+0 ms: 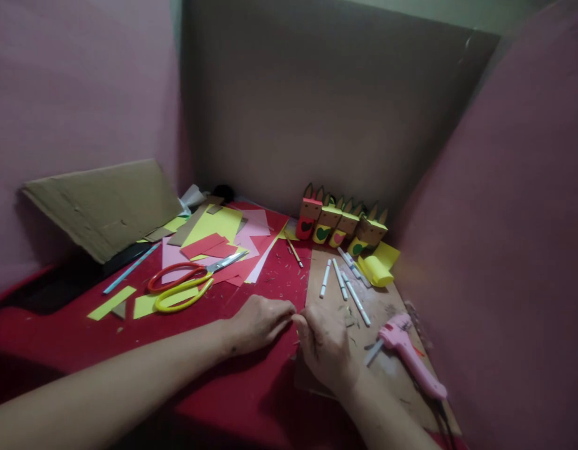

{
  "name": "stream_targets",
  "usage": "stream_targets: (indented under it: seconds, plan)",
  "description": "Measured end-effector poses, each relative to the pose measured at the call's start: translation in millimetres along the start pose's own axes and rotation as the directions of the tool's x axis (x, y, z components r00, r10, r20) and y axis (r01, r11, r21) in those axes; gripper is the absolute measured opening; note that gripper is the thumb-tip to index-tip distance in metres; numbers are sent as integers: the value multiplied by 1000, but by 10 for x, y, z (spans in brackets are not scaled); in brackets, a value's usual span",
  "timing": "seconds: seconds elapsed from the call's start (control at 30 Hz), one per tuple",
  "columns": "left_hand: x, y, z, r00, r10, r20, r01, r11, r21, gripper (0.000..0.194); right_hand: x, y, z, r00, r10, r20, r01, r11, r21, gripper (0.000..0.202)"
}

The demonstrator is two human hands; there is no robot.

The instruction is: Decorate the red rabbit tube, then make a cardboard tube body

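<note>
My left hand [260, 322] and my right hand [323, 340] meet at the fingertips over the red cloth [251, 387], by the left edge of a brown board [312, 381]. Both are closed with fingers curled; whatever they pinch, if anything, is too small or hidden to name. Several white pens [342, 284] lie on the board beyond my right hand. To its right rests a pink glue gun [413, 356]. Left of my left hand are scissors [183, 287] with one red and one yellow handle, lying on coloured paper.
Several paper figures [321, 232] with pointed ears stand at the back. Beside them is a yellow paper roll [377, 270]. A pencil [293, 250], paper sheets [214, 226], a blue stick [132, 269] and a tilted cardboard piece [110, 203] lie farther left. Pink walls flank both sides.
</note>
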State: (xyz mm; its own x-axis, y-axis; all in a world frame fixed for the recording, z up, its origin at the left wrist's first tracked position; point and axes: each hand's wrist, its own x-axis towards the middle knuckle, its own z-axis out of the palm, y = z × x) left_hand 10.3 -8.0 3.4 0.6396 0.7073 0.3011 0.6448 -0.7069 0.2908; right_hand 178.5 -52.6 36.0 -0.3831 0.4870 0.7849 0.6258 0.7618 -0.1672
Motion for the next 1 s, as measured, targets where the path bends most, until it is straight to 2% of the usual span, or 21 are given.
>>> stream_targets:
  seconds: [0.17,0.23,0.37,0.47,0.57,0.67,0.73,0.83,0.87,0.9,0.93,1.0]
  plan:
    - [82,-30,3,998,-60,23,61,997,-51,21,-13,145,16,996,91,8,-91,995,28,18]
    - [113,-47,-57,996,-66,54,69,995,-70,16,-24,195,12,991,129,-38,-126,989,74,25]
    - [147,-181,-298,990,-135,44,137,989,-53,20,-26,290,-44,981,183,-64,-177,980,92,24]
    - [131,-426,-571,967,-252,-32,252,967,17,25,19,374,-160,961,269,-65,-257,954,154,20]
    - [33,-730,-920,911,-389,-136,402,912,86,35,95,446,-317,889,434,-144,-401,891,211,17]
    - [-174,-956,-1279,828,-514,-222,549,824,142,47,145,478,-451,850,491,-190,-456,867,200,20]
    - [-344,-1041,-1459,766,-578,-281,632,757,165,57,140,483,-509,818,495,-293,-444,867,226,23]
    - [-561,-1151,-1581,676,-668,-310,731,659,174,62,89,494,-558,726,534,-433,-468,845,257,27]
    - [-608,-1199,-1585,618,-720,-315,783,601,162,60,69,503,-569,697,552,-458,-487,833,262,28]
    - [-639,-1257,-1575,590,-743,-315,805,574,151,58,51,516,-578,672,565,-478,-503,823,264,29]
    - [-653,-1321,-1553,585,-753,-300,808,572,142,58,35,530,-586,653,573,-496,-514,816,266,30]
    - [-624,-1456,-1487,633,-723,-279,771,623,135,57,10,562,-601,630,573,-524,-518,813,266,30]
